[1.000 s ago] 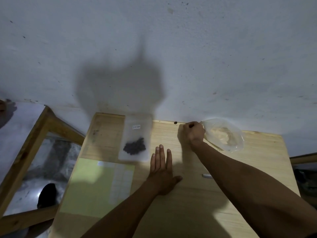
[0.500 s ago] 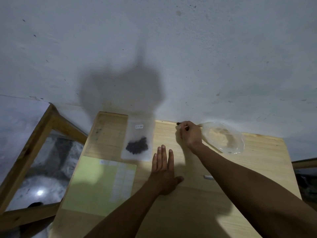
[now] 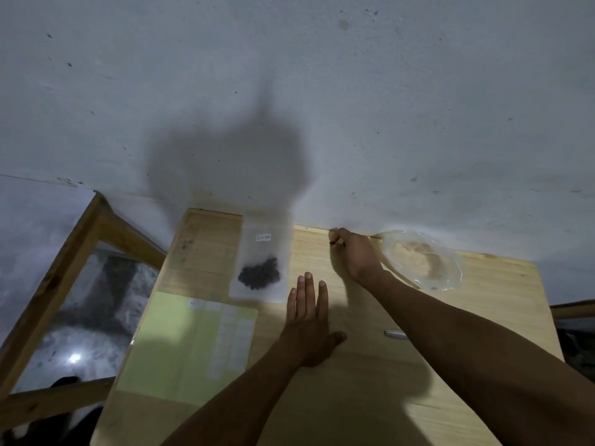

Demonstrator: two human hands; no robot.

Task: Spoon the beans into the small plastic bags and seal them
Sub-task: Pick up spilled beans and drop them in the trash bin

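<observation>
Both hands were over the wooden table point(image 3: 370, 397). The left hand point(image 3: 307, 329) lay palm down on the bare wood near the middle, its fingers straight and close together, the thumb out to the side, holding nothing. The right hand point(image 3: 357, 255) reached to the far edge of the table by the wall point(image 3: 322, 91), its fingers curled and pinching a small dark thing, probably a single bean point(image 3: 333, 242), at the fingertips; it was too small to name with certainty.

Just left of the left hand's fingertips, a small plastic bag point(image 3: 262, 255) lay flat, with a white label point(image 3: 263, 237) near its top and a dark heap of beans point(image 3: 259, 277) inside at its lower end. The bag was apart from both hands, nearer the left one. Whether its mouth was sealed could not be told.

To the right of the right wrist, a crumpled clear plastic bag point(image 3: 421, 260) lay close to the far edge, with something pale showing through it. The right forearm passed just beside its near-left edge.

A pale green sheet point(image 3: 180, 346) lay on the near-left part of the table, its top edge near the bean bag, with a stack of clear small bags point(image 3: 231, 336) on its right part. A short silvery object point(image 3: 395, 334) poked out from under the right forearm; most of it was hidden.
</observation>
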